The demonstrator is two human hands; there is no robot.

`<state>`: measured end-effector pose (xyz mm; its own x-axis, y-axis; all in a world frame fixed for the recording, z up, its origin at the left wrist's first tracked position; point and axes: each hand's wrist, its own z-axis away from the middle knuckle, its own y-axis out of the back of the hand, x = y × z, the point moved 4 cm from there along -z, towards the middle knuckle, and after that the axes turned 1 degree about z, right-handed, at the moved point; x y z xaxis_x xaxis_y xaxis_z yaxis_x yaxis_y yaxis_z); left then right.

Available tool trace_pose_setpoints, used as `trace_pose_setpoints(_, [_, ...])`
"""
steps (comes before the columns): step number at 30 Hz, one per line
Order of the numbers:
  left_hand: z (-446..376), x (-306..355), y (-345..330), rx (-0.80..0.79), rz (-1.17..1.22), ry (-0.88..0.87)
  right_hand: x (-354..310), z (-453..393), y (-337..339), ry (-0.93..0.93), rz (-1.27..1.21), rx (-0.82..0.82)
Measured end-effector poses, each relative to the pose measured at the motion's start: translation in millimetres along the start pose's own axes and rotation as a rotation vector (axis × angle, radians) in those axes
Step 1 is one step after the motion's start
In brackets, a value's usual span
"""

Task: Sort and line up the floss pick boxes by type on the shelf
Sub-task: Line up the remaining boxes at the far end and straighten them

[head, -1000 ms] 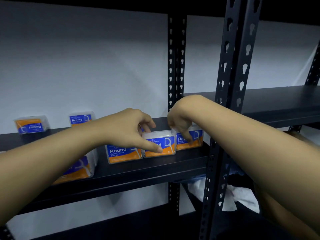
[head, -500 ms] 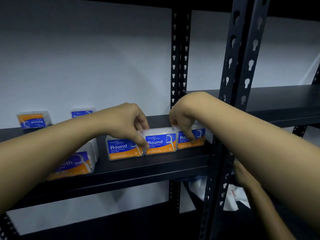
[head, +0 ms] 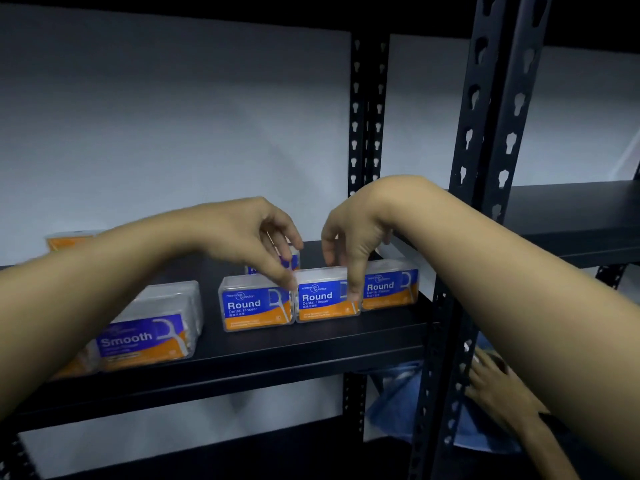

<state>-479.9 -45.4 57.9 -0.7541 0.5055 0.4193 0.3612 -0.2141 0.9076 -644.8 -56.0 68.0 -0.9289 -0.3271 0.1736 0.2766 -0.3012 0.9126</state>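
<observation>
Setting: black metal shelving with perforated uprights [head: 485, 140] against a pale wall [head: 173, 133]; items stand on the middle shelf [head: 277, 344].

Item 1: middle Round box [head: 323, 299], clear plastic, blue and orange label, upright at the shelf front. My left hand [head: 242, 233] curls its fingers down, thumb tip on the box's upper left corner; my right hand [head: 356, 233] curls down too, thumb pressed on the label's right edge, fingers behind the top. Both pinch this box.

Item 2: left Round box [head: 254, 304], touching item 1's left side, face forward.

Item 3: right Round box [head: 389, 287], just beside item 1, set slightly farther back.

Item 4: rear box [head: 289, 259], mostly hidden behind my left fingers; type unreadable.

Item 5: Smooth box [head: 149, 332], well left, angled.

Item 6: orange-labelled box [head: 71, 239], far left rear, blurred.

Below right: another person's hand [head: 491, 386] near blue cloth [head: 398, 396].
</observation>
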Motion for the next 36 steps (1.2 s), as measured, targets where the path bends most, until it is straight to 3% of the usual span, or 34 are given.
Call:
trace_pose_setpoints(6, [-25, -26, 38, 0.176, -0.054, -0.004, -20, 1, 0, 0.151, -0.17, 0.084])
trace_pose_setpoints(11, [-46, -53, 14, -0.014, -0.261, 0.144, -36, 0, -2, 0.257, -0.172, 0.17])
trace_pose_setpoints(16, [-48, -62, 7, -0.043, -0.331, 0.159, -46, -3, -1, 0.337, -0.17, 0.254])
trace_pose_setpoints(33, [-18, -60, 24, -0.144, -0.178, 0.261, -45, -8, 21, 0.353, -0.262, 0.205])
trace_pose_setpoints(36, [-8, -62, 45, -0.082, -0.071, 0.294, -38, -19, 36, 0.324, -0.307, 0.229])
